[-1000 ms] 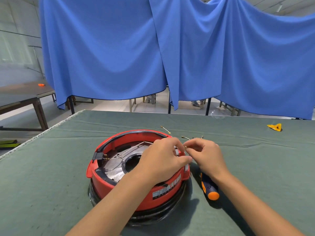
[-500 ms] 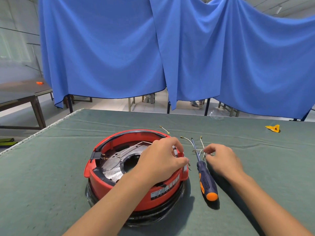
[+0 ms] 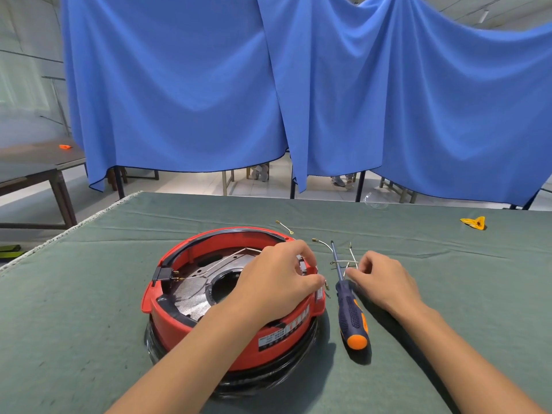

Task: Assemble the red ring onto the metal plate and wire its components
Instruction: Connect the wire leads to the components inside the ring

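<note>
I see the red ring [image 3: 185, 306] sitting near the middle of the green-covered table [image 3: 74, 294], seated over the metal plate [image 3: 194, 291], whose perforated face and round centre hole show inside it. A black connector block [image 3: 162, 274] sits on the ring's left rim, with thin wires [image 3: 221, 262] running from it across the plate. My left hand [image 3: 274, 282] rests on the ring's right side, fingers curled over the rim; thumb and forefinger seem to pinch a small wire end at the edge, though I cannot tell for sure. Just right of the ring lies a screwdriver [image 3: 348, 306], blue grip with orange cap toward me, its shaft crossing a few loose wires [image 3: 343, 261] with terminals. My right hand [image 3: 385, 282] is down on the cloth beside them, fingertips curled in at those wires; whether they actually pinch one I cannot tell. Another short wire [image 3: 284, 227] lies beyond the ring, a yellow piece [image 3: 474, 223] far right, and blue drapes [image 3: 298, 85] hang behind the table.
</note>
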